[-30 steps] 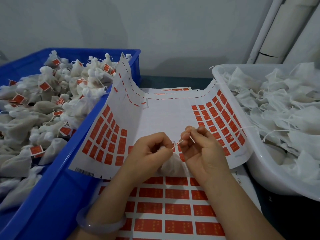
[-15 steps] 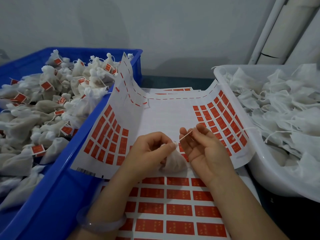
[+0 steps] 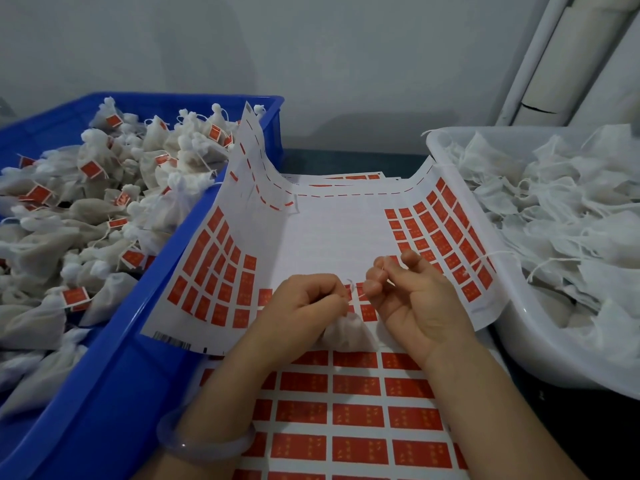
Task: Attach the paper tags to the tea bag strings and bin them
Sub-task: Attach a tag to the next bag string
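**Roughly midway: one bag in hand, no tag on it yet**

Nearest, a pale bangle [image 3: 204, 445] circles the left wrist, above a flat sheet of red tags [image 3: 363, 417] that is almost full. Just beyond it the left hand [image 3: 308, 306] has its fingers [image 3: 341, 301] curled and pinching the neck of a small white tea bag [image 3: 346, 332], which rests on the sheets between the two hands. The right hand [image 3: 415, 303] is closed too, thumb and fingertips clamped on the thin white string [image 3: 362, 295] that runs from the bag's neck. I cannot tell whether a tag is tucked in those fingers; none shows on the string.

Behind the hands lies a second tag sheet [image 3: 329, 237], its sides curling up against the containers. Its middle is stripped bare, with red tags left only in blocks at either side.

On the left, a blue crate [image 3: 114, 358] is heaped with tagged tea bags [image 3: 86, 209]. On the right, a white tub [image 3: 540, 358] holds a deep pile of untagged tea bags [image 3: 571, 220], strings trailing. A strip of dark worktop [image 3: 346, 157] shows beyond, then a grey wall and white pipes [image 3: 540, 64].

By my judgement many bags are done, and at least as many wait. This one needs its tag pressed on, then a drop into the blue crate.
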{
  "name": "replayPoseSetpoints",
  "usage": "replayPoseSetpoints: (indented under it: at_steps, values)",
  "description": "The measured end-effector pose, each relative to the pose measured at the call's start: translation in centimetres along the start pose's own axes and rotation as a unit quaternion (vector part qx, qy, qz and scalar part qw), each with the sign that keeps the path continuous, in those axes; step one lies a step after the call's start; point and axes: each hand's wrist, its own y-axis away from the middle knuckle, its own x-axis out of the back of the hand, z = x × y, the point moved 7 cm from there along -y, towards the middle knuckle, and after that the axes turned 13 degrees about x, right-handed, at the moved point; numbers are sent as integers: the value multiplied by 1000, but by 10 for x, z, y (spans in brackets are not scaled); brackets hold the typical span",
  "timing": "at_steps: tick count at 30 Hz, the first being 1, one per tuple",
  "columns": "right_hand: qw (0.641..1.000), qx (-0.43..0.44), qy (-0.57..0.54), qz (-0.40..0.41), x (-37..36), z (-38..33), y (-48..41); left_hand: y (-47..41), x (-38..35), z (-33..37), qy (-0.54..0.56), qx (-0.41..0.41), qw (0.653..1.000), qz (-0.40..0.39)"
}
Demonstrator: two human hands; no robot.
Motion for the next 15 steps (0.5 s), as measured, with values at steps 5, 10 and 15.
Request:
replayPoseSetpoints:
  at_steps: [5, 10, 15]
  values:
    - [1000, 8, 5, 1, -2, 1, 1, 0, 0, 1, 5, -5, 1000, -3]
    - [1000, 9, 1, -1, -3, 2, 1, 0, -6, 0, 73, 3, 995, -71]
    - [997, 25, 69, 17, 2, 0, -1, 11, -31, 5, 64, -7, 967, -247]
